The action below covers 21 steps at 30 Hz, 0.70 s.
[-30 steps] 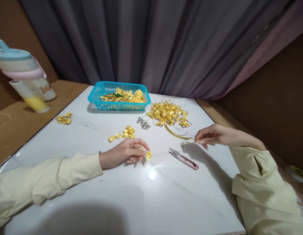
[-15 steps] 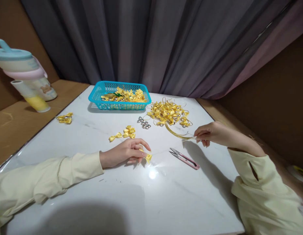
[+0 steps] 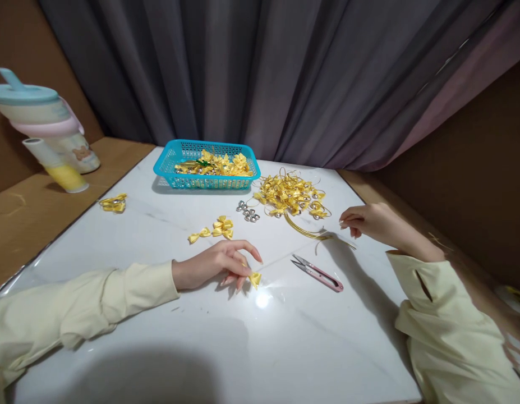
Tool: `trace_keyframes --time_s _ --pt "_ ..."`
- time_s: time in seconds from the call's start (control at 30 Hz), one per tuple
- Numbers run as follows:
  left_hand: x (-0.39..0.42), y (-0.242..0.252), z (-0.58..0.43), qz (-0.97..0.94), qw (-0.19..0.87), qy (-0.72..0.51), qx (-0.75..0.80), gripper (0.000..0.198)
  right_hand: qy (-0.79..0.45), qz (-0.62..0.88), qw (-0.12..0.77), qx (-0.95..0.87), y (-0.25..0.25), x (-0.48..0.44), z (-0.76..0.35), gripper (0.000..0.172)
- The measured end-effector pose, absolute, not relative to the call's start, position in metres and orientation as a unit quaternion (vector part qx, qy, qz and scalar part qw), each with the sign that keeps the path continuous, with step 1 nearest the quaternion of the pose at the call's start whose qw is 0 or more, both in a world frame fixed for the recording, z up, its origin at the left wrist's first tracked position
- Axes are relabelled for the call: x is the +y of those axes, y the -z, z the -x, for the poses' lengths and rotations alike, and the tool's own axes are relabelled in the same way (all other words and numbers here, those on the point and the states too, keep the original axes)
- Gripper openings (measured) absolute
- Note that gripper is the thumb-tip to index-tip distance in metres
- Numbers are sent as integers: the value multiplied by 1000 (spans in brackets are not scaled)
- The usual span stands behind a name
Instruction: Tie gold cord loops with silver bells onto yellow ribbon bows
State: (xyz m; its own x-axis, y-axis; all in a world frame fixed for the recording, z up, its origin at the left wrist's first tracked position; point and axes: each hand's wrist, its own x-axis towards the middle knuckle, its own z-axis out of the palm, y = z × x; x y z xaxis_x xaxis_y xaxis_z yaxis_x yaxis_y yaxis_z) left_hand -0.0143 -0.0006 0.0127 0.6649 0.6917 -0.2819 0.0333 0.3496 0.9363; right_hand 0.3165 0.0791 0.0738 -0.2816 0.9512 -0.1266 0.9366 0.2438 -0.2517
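My left hand (image 3: 213,265) rests on the white table (image 3: 260,336). Its thumb and lower fingers pinch a small yellow ribbon bow (image 3: 254,279), and the index finger is lifted above it. My right hand (image 3: 369,221) hovers with its fingers curled together just right of a bundle of gold cord (image 3: 308,232). A loose strand of the cord lies on the table below the fingertips. I cannot make out whether they hold a thread. Pink thread snips (image 3: 318,273) lie between my two hands.
A blue basket (image 3: 167,163) of yellow bows stands at the back. Beside it lie a heap of bows with bells (image 3: 289,193) and several silver bells (image 3: 247,211). Three loose bows (image 3: 215,229) lie mid-table, another (image 3: 113,203) at the left edge. A tumbler (image 3: 41,129) stands far left.
My right hand has lifted up and to the right, away from the gold cord it was pinching. My left index finger has risen off the bow.
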Motion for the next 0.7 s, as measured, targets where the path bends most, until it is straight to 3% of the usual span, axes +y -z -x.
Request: trace_keyframes --time_s 0.37,0.7 --pt "1 -12 15 -504 771 -215 326 20 -132 596 25 -792 -65 85 -321 18" --pt "2 -6 15 -498 775 -240 308 23 -80 595 99 -793 -49 92 -330 20"
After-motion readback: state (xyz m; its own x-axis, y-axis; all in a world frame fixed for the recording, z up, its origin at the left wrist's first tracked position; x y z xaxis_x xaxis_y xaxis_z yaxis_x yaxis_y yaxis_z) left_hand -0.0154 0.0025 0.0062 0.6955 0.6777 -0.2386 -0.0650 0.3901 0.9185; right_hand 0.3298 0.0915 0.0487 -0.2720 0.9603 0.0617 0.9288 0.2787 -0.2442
